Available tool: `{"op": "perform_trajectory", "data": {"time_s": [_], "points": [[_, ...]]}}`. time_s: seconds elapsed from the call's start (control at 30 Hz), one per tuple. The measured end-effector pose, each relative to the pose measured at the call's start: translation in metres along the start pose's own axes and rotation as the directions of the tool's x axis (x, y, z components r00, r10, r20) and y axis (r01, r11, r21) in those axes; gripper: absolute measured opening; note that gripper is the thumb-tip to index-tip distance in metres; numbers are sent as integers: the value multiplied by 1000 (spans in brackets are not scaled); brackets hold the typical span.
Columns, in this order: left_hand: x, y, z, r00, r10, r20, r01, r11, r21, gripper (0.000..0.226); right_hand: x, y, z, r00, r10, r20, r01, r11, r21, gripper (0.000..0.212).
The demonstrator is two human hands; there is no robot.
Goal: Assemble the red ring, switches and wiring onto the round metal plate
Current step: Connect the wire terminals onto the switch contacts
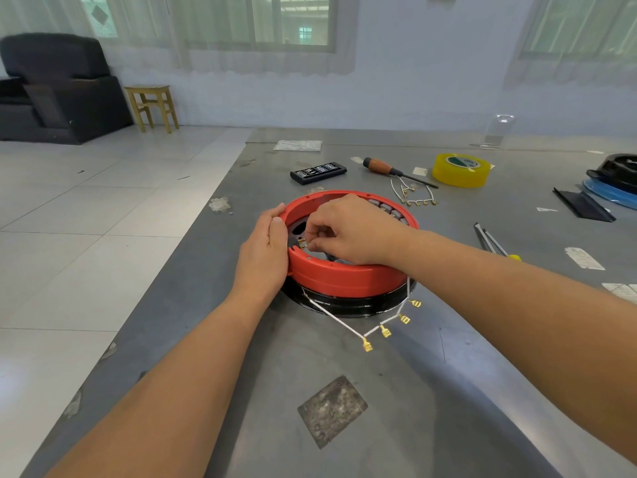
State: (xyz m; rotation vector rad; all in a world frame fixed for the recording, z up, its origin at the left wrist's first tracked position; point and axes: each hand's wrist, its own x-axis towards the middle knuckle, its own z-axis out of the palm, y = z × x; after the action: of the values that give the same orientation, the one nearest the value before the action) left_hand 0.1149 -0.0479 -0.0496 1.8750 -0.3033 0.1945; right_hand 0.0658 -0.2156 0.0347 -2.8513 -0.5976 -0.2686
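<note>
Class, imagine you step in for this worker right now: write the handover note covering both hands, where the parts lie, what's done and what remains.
Left hand: pressed flat against the outer left wall of the red ring, steadying it.
Right hand: reaching inside the ring, pinching a brass terminal at the inner left wall.
Ring sits on the round black plate. White wire harness trails over the front, four terminals loose on the table.
Done: ring placed; switches sit along the far inner wall.
Left: connect the remaining terminals; a second harness lies by the screwdriver.

Right hand (348,229) hides the red ring's (344,277) interior — fingertip grip unclear (terminal too small).
</note>
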Motion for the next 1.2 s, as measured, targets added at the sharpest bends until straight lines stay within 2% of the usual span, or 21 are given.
{"op": "perform_trajectory", "data": {"time_s": [0.13, 0.23, 0.37, 0.43, 0.5, 0.57, 0.63, 0.73, 0.8, 0.87, 0.97, 1.13, 1.2], "points": [[-2, 2, -2, 1000, 13, 2, -13, 1000, -7, 39, -5, -2, -9, 1000, 7, 4, -7, 1000, -12, 9], [-4, 5, -2, 1000, 27, -1, -27, 999, -19, 40, -14, -2, -21, 998, 28, -60, -30, 999, -19, 16], [-5, 6, -3, 999, 33, 6, -33, 999, -21, 43, -41, 6, -33, 951, 210, -227, -194, 977, 92, 13], [-8, 9, -3, 995, 101, -13, -101, 995, 13, 40, -55, 10, -37, 908, 327, -262, -300, 944, 139, 10], [-12, 13, -4, 964, 263, -31, -259, 962, 86, 39, -67, 13, -39, 870, 441, -220, -421, 897, 135, 17], [-18, 15, -5, 895, 446, -2, -439, 881, 178, 37, -79, 13, -40, 820, 550, -158, -539, 835, 106, 31], [-22, 13, -5, 824, 563, 63, -560, 793, 240, 35, -91, 11, -42, 782, 616, -89, -614, 787, 59, 49], [-28, 13, -4, 791, 596, 139, -609, 746, 270, 37, -107, 1, -42, 723, 676, 143, -690, 717, 95, 64], [-30, 14, -4, 804, 571, 166, -594, 755, 276, 41, -114, -4, -37, 696, 643, 318, -711, 679, 184, 59], [-31, 16, -5, 801, 566, 197, -599, 745, 294, 44, -118, -6, -31, 723, 571, 388, -686, 658, 310, 41], [-35, 18, -6, 780, 580, 234, -625, 713, 317, 46, -121, -4, -29, 755, 562, 337, -655, 629, 419, 20], [-37, 25, -7, 823, 495, 280, -562, 782, 270, 52, -118, 7, -34, 751, 631, 195, -637, 615, 465, 23], [-35, 27, -9, 834, 474, 284, -541, 805, 243, 47, -115, 9, -34, 753, 633, 180, -630, 615, 474, 23]]}}
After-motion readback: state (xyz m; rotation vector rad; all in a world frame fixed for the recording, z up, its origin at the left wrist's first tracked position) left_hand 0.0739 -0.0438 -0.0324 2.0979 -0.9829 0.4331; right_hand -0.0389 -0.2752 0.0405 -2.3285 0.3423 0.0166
